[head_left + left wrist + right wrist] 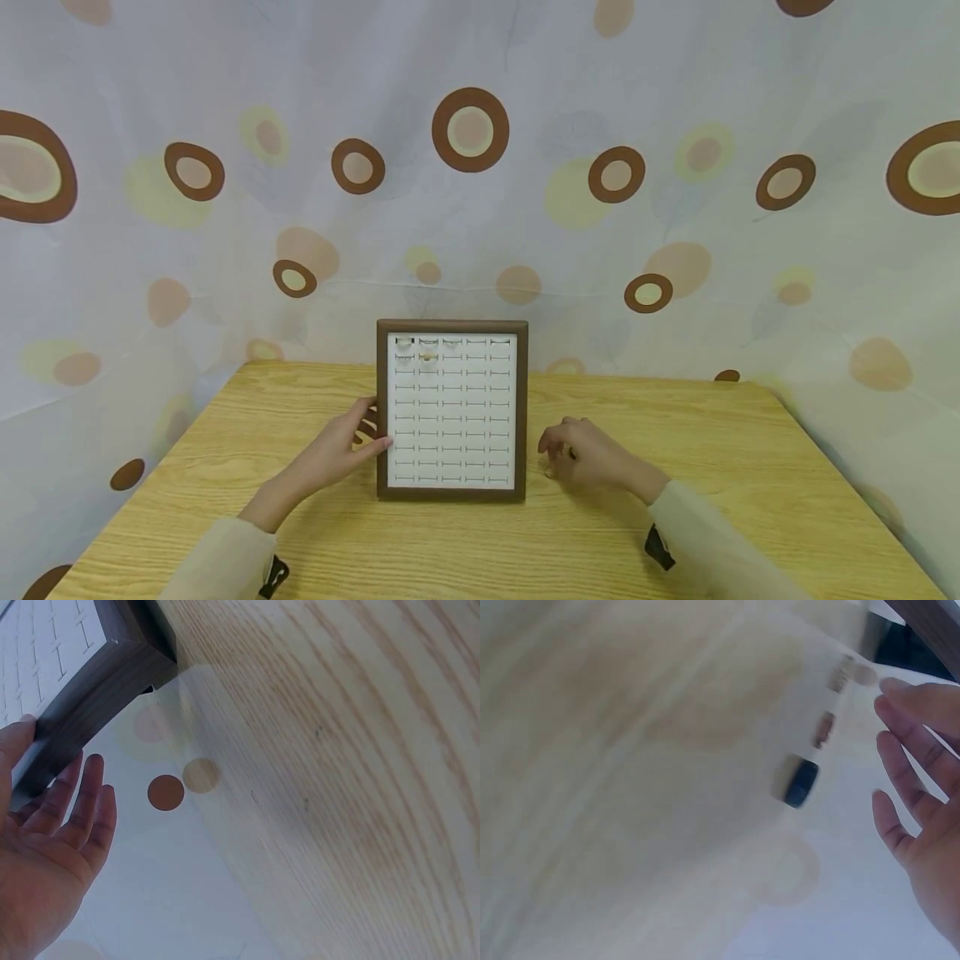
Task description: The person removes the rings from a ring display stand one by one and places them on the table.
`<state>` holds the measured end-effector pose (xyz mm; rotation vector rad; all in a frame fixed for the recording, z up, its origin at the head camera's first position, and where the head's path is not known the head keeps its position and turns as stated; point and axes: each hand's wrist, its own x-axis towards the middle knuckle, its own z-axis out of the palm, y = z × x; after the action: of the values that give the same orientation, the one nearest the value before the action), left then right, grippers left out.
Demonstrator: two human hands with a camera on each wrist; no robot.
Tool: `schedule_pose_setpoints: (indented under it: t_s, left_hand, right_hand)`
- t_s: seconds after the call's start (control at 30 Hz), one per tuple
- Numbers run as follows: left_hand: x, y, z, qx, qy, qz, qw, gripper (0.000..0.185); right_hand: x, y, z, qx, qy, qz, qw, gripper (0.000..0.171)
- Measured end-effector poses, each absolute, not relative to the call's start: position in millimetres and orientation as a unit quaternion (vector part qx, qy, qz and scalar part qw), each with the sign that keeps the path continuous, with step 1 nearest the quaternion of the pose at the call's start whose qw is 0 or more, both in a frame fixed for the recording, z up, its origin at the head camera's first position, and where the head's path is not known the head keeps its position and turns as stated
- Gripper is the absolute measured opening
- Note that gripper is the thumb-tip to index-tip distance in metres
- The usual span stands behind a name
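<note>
A brown-framed ring tray (pixel 382 400) with a white slotted insert lies at the middle of the wooden table (pixel 675 517). A few rings (pixel 427 356) sit in its top left slots. My left hand (pixel 375 429) rests against the tray's left edge with straight fingers; in the left wrist view the fingers (pixel 82 802) lie beside the dark frame (pixel 97 682). My right hand (pixel 555 452) hovers just right of the tray with loosely bent fingers. In the right wrist view its fingers (pixel 900 757) are relaxed and hold nothing. That view is blurred.
A spotted curtain (pixel 480 167) hangs behind and around the table. The table's far edge (pixel 637 379) runs just behind the tray. A small dark blurred shape (pixel 801 782) shows by the table's edge in the right wrist view; I cannot tell what it is.
</note>
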<state>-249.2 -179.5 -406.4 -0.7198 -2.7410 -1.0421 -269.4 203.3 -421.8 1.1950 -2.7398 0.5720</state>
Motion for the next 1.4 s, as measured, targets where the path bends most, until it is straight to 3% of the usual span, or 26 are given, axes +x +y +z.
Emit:
schedule_pose_setpoints:
  t_s: [0.87,1.4]
  left_hand:
    - [-249,-179,-406,-0.245,-0.904,-0.345,0.066,0.056]
    - [-250,-181,-407,-0.247,-0.903,-0.344,0.071,0.055]
  right_hand:
    - [-290,193,-340,0.392,-0.843,0.258,0.263,0.022]
    - [-289,158,-313,0.408,-0.819,0.257,0.311,0.019]
